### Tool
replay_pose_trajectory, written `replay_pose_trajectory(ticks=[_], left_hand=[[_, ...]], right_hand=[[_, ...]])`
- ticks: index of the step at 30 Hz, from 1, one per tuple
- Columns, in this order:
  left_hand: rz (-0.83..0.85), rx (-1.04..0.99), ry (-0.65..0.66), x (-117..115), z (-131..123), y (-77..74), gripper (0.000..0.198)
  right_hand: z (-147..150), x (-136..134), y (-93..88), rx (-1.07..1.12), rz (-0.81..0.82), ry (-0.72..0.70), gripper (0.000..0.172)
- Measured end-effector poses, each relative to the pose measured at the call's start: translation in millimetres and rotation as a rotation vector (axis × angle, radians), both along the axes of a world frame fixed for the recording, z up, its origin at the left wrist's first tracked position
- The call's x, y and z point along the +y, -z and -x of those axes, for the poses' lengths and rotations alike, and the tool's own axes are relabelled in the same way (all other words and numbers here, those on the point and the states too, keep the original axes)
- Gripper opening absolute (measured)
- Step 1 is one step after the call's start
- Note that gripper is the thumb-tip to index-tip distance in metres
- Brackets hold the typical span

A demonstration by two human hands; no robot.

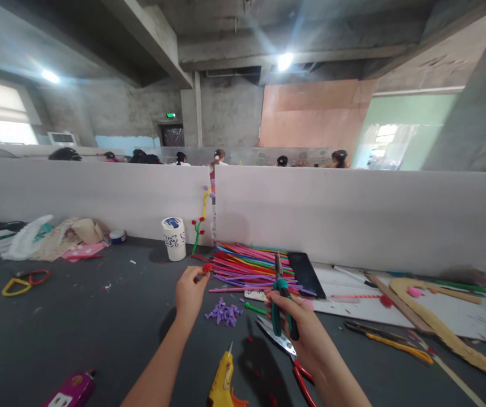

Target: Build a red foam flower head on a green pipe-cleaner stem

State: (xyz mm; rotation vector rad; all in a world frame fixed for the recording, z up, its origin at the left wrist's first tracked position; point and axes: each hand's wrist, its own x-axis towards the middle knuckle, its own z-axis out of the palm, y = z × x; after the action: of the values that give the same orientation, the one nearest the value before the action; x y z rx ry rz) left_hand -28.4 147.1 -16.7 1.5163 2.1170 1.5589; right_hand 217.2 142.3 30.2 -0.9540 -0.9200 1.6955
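Observation:
Between the fingertips of my left hand (192,291) is a small red fuzzy ball (206,268), which looks like coiled pipe cleaner. My right hand (300,325) grips long-nose pliers (281,282) with green handles, their jaws pointing up and away. Behind both hands lies a bundle of coloured pipe cleaners (243,263), mostly pink, red and purple. A pile of short purple pieces (224,312) sits between my forearms. Below the right hand, red-handled cutters (280,339) lie partly hidden on the table. A green stem with a looped end (255,308) is beside them.
In front stands a yellow glue gun (223,376); a purple tool (73,390) is at lower left. A white cup (174,239) and a pipe-cleaner flower (198,232) stand by the partition (353,220). Scissors (24,282) lie left; a black phone-like slab (306,274) and yellow-handled tool (399,345) lie right.

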Motion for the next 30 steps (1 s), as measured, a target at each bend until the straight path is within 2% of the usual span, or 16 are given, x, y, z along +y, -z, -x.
replay_pose_trajectory(ticks=[4,8,13,17,20,25,30], left_hand=[[-0.082,0.089,0.001,0.4,1.4,2.3,0.03],[-0.232,0.168,0.004,-3.3,-0.9,-2.1,0.03],[-0.458,0.244,0.009,-17.5,-8.1,-21.2,0.026],[-0.556,0.236,0.015,-30.1,-17.7,-40.5,0.019],[-0.552,0.17,0.043,-39.1,-29.0,-54.5,0.016],[-0.395,-0.072,0.168,-58.8,-53.1,-77.9,0.009],[-0.28,-0.322,0.259,-74.0,-67.2,-91.8,0.013]], right_hand=[[-1.0,-0.3,-0.7,0.0,-0.002,-0.005,0.036],[-1.0,-0.2,0.1,-0.004,0.003,-0.01,0.037],[-1.1,0.2,-0.2,-0.012,0.013,-0.003,0.038],[-1.1,-0.5,-2.3,-0.023,0.009,-0.011,0.036],[-1.2,-1.5,-3.6,-0.03,0.008,-0.018,0.035],[-2.4,-3.1,-4.6,-0.017,-0.006,-0.03,0.033],[-3.5,-3.0,-5.2,0.005,-0.022,-0.042,0.035]])
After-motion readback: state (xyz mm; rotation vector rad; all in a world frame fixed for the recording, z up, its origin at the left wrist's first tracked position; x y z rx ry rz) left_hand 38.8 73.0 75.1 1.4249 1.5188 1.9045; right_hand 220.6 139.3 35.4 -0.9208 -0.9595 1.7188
